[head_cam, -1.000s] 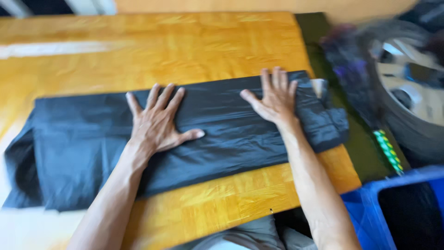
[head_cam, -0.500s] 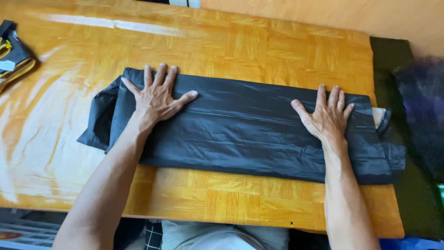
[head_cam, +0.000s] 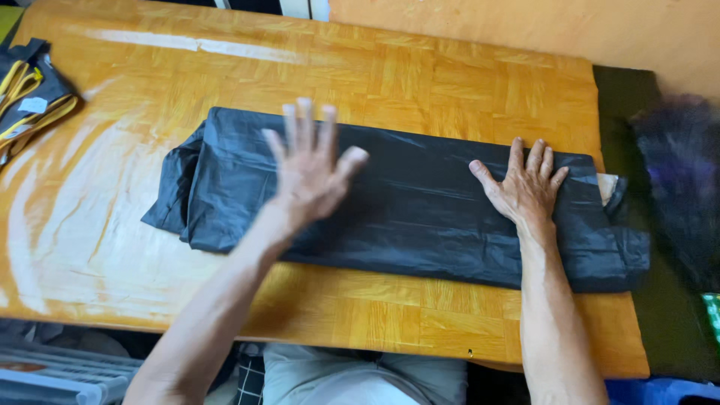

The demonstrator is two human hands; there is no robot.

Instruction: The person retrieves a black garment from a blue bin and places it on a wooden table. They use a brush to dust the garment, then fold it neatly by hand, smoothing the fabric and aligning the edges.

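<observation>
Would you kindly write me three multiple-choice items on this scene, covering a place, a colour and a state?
1. Where does the right hand rest?
A. On the bag's right part
B. On bare table
C. On the striped items

2. What colour is the bag?
A. Blue
B. Black
C. White

3. How is the left hand held?
A. Clenched in a fist
B. Gripping the bag's edge
C. Open, fingers spread

Answers:
1. A, its palm lies flat near the bag's right end.
2. B, the folded plastic is black against the orange wood.
3. C, it is blurred but open over the bag's left half, grasping nothing.
</observation>
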